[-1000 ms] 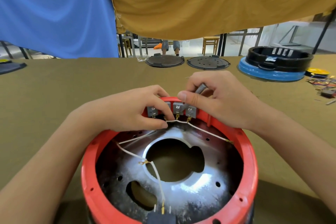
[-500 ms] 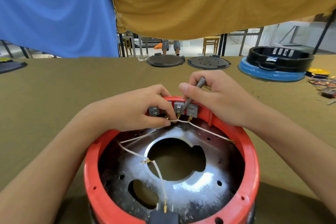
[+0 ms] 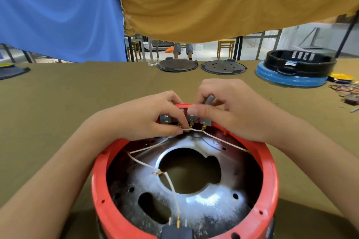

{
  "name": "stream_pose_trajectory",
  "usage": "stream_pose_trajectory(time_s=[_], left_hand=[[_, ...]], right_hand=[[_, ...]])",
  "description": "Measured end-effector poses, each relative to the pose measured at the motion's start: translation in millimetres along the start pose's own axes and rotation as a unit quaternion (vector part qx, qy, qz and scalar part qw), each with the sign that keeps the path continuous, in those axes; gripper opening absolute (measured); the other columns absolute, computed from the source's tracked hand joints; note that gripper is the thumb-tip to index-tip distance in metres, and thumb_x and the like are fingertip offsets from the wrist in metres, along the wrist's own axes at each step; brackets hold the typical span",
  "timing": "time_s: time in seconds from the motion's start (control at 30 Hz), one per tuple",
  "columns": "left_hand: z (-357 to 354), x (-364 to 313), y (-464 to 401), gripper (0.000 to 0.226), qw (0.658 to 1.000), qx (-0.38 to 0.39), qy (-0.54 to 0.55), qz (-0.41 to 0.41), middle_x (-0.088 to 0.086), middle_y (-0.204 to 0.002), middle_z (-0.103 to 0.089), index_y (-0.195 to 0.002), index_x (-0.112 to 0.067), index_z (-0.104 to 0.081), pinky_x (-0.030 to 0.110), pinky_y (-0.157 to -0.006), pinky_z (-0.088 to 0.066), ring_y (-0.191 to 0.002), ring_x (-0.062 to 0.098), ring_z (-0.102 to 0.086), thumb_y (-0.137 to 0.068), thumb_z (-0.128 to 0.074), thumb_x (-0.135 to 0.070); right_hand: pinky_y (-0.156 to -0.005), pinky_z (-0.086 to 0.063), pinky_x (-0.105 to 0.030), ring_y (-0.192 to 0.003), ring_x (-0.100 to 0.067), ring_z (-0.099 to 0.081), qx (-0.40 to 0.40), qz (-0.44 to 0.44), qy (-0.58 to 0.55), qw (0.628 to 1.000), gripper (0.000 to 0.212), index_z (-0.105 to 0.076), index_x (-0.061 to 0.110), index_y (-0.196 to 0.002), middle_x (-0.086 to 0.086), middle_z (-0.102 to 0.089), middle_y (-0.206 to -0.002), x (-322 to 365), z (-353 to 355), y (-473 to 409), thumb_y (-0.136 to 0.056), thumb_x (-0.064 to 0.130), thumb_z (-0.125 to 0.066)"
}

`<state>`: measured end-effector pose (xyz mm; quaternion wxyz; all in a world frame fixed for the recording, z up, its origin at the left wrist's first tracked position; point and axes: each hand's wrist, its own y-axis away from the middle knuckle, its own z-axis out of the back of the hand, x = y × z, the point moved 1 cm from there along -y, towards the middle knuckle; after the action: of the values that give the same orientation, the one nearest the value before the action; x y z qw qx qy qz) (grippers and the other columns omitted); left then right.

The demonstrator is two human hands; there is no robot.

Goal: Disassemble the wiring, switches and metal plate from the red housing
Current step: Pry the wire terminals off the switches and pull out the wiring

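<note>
1. Head view: red housing [image 3: 271, 170], a round plastic ring, sits at the near table [image 3: 77, 102] edge, with bare olive cloth on both sides.
2. Left hand [image 3: 143, 116] pinches a thin white wire [image 3: 186, 128] at the far rim, below the grey switches [image 3: 191, 117].
3. Right hand [image 3: 233, 108] grips a grey tool [image 3: 209, 100] over the switches.
4. Metal plate [image 3: 204, 202], shiny, scuffed and holed, fills the ring.

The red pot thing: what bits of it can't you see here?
Head view:
- Switches on the far rim: partly hidden by the left hand and right hand.
- Grey tool: tip behind the right thumb.
- Red housing: near side cut off by the bottom edge.
</note>
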<state>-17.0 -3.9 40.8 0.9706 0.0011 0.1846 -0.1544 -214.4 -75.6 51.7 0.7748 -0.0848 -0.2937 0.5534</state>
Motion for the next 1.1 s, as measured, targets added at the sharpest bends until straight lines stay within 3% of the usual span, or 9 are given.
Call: stream_pose_trajectory(time_s=[0.13, 0.37, 0.53, 0.63, 0.83, 0.93, 1.0, 1.1], left_hand=[[-1, 2, -1, 0.015, 1.0, 0.0, -0.01, -0.004, -0.012, -0.12, -0.048, -0.105, -0.038, -0.074, 0.037, -0.097, -0.045, -0.108, 0.008, -0.055, -0.091, -0.068, -0.036], [-1, 3, -1, 0.015, 1.0, -0.004, -0.002, -0.001, -0.013, -0.12, -0.049, -0.104, -0.038, -0.074, 0.038, -0.096, -0.046, -0.106, 0.008, -0.056, -0.09, -0.069, -0.037], [0, 1, 0, 0.015, 1.0, -0.003, -0.005, -0.001, -0.014, -0.119, -0.047, -0.103, -0.042, -0.073, 0.027, -0.095, -0.044, -0.102, 0.001, -0.054, -0.09, -0.07, -0.035], [0, 0, 1, 0.016, 1.0, -0.004, -0.006, 0.004, -0.016, -0.12, -0.046, -0.103, -0.044, -0.073, 0.026, -0.096, -0.044, -0.104, 0.0, -0.053, -0.09, -0.07, -0.036], [1, 0, 1, 0.016, 1.0, 0.001, 0.001, 0.006, -0.015, -0.122, -0.047, -0.104, -0.043, -0.073, 0.032, -0.099, -0.045, -0.108, 0.003, -0.054, -0.09, -0.069, -0.036], [1, 1, 1, 0.016, 1.0, -0.005, -0.002, 0.006, -0.017, -0.12, -0.047, -0.103, -0.045, -0.073, 0.031, -0.098, -0.044, -0.106, 0.001, -0.054, -0.09, -0.069, -0.036], [0, 1, 1, 0.016, 1.0, -0.006, 0.002, 0.004, -0.016, -0.12, -0.048, -0.103, -0.044, -0.072, 0.033, -0.097, -0.045, -0.105, 0.003, -0.055, -0.09, -0.069, -0.036], [0, 0, 1, 0.015, 1.0, -0.003, 0.003, 0.004, -0.014, -0.12, -0.049, -0.103, -0.043, -0.073, 0.035, -0.097, -0.046, -0.105, 0.006, -0.056, -0.09, -0.069, -0.037]], right_hand=[[-0.075, -0.044, -0.037, -0.079, -0.006, -0.044, 0.041, 0.067, 0.081, 0.994, 0.025, -0.066, 0.016, -0.082, 0.007, -0.052, -0.081, 8, 1, 2, -0.094, 0.037, -0.059], [-0.062, -0.046, -0.046, -0.078, -0.011, -0.041, 0.032, 0.125, 0.162, 0.978, 0.024, -0.064, 0.013, -0.078, 0.006, -0.05, -0.078, 12, 1, 5, -0.095, 0.03, -0.063], [-0.072, -0.043, -0.037, -0.077, -0.016, -0.051, -0.003, 0.018, 0.014, 1.0, 0.027, -0.067, 0.012, -0.075, 0.002, -0.057, -0.073, 5, -3, -1, -0.09, 0.034, -0.066], [-0.055, -0.041, -0.029, -0.055, -0.013, -0.05, -0.044, -0.066, -0.082, 0.994, 0.029, -0.063, 0.016, -0.069, 0.004, -0.055, -0.06, -2, -2, -3, -0.092, 0.034, -0.066], [-0.074, -0.047, -0.046, -0.074, -0.031, -0.058, -0.062, -0.109, -0.119, 0.985, 0.032, -0.067, 0.011, -0.07, -0.015, -0.064, -0.071, -6, -2, -7, -0.094, 0.033, -0.064], [-0.065, -0.047, -0.035, -0.068, -0.02, -0.057, -0.055, -0.053, -0.077, 0.994, 0.028, -0.065, 0.014, -0.072, -0.001, -0.06, -0.07, -4, -2, -1, -0.092, 0.033, -0.066], [-0.067, -0.041, -0.026, -0.073, -0.012, -0.051, -0.011, 0.019, 0.005, 1.0, 0.025, -0.066, 0.013, -0.074, 0.006, -0.054, -0.072, 2, -2, 2, -0.092, 0.031, -0.066], [-0.07, -0.039, -0.029, -0.077, -0.01, -0.046, 0.019, 0.056, 0.072, 0.996, 0.025, -0.067, 0.014, -0.077, 0.006, -0.052, -0.076, 3, -3, 1, -0.093, 0.033, -0.065]])
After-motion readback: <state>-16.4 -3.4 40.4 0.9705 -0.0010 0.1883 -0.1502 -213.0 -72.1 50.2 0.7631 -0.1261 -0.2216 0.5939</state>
